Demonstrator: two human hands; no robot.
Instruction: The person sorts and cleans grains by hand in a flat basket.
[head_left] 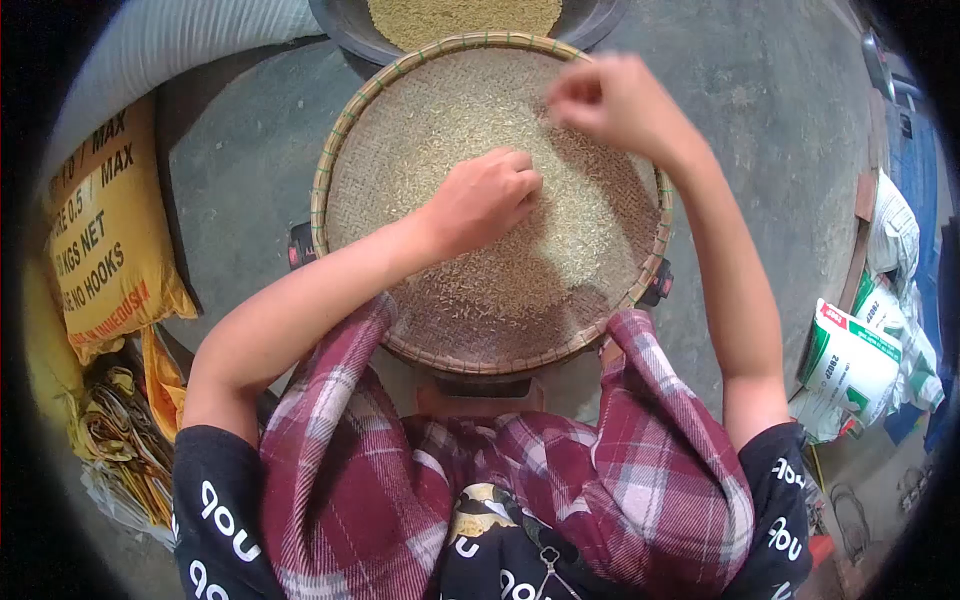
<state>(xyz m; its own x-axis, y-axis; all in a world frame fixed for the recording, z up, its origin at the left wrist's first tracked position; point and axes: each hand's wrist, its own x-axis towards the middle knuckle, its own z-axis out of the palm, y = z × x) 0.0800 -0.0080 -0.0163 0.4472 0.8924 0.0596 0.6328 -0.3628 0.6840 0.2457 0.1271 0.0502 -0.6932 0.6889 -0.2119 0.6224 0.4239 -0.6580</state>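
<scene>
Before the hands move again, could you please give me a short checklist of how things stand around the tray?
1. Grain kept inside the rim of the woven tray, none seen spilled on the floor: ok.
2. Left hand down on the grain near the tray's middle, fingers curled: ok.
3. Right hand pinched shut over the far side of the tray; whether it holds anything: cannot tell.
4. Dark basin just beyond the tray, with grain in it: ok.
5. What holds the tray up from beneath is hidden: cannot tell.
</scene>
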